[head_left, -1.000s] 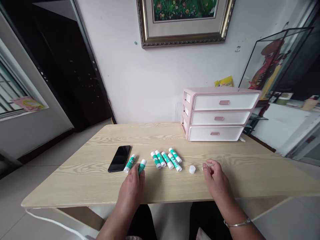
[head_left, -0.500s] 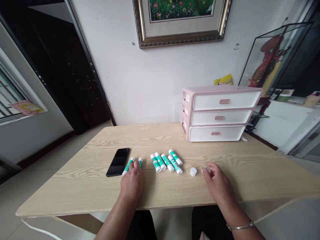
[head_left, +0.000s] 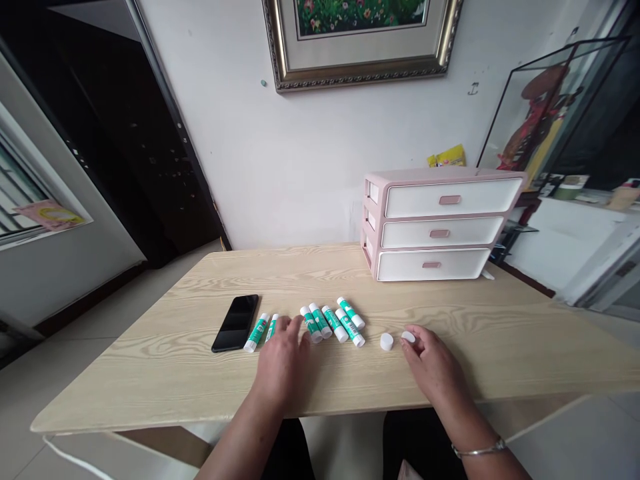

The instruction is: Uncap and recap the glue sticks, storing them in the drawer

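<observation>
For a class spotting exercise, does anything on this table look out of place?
Yes: two small white caps lie loose on the wooden table, apart from the row of green-and-white glue sticks, one beside the right hand.

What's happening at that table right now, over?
Left hand spread open beside the glue sticks, holding none. Right hand with fingertips on a white cap, second cap alongside. Black phone left of the sticks.

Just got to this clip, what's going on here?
A person has both bare hands on a wooden table. The left hand, fingers spread, is at the end of a row of green-and-white glue sticks. The right hand is at a white cap, beside a second white cap.
</observation>
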### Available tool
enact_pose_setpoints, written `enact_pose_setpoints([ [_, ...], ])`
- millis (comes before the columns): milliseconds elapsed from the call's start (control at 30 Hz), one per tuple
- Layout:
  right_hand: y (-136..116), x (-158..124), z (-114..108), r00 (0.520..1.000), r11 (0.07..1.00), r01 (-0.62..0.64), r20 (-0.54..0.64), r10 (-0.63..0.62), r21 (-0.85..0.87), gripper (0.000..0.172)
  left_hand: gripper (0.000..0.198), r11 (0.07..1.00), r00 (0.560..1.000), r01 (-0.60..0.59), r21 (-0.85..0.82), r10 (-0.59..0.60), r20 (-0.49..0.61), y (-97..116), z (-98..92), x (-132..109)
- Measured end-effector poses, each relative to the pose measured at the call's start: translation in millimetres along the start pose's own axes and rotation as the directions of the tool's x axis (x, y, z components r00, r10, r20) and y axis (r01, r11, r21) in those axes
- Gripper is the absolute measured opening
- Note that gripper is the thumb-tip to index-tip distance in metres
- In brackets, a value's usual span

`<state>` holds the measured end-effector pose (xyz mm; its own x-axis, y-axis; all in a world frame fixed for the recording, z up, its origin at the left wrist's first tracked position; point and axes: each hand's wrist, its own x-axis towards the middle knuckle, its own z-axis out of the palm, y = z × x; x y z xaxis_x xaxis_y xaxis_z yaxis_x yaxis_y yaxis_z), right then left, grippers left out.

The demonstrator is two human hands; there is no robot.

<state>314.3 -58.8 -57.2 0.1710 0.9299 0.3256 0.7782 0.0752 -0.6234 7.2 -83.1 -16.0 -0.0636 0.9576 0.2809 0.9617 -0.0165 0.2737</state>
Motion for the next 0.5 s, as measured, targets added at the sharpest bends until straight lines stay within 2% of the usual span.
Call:
enact_pose_setpoints([
  [100,-0.2,-1.1,0.7,1.0,1.0,0.017,-0.004,-0.017,-0.002,0.035,0.035,0.999,0.994,-0.029,-0.039,0.033,0.103,16.1,0.4,5.0],
  [167,1.0,-1.3,1.6,1.0,1.0,0.028,-0.002,-0.028,-0.006,0.033,0.035,1.0,0.991,-0.023,-0.019,0.025,0.13,22.6,-1.1,7.9],
  [333,5.5,-0.1,3.8,0.999,0.999,0.044,-0.01,-0.044,-0.023,0.032,0.03,1.0,0.991,0.018,0.025,-0.021,0.129,24.2,-6.3,9.8],
  [500,2.6,0.1,2.9,0.998,0.998,0.056,-0.017,-0.056,-0.008,0.034,0.027,0.991,0.986,0.108,0.075,-0.116,0.12,21.0,-7.5,7.3],
])
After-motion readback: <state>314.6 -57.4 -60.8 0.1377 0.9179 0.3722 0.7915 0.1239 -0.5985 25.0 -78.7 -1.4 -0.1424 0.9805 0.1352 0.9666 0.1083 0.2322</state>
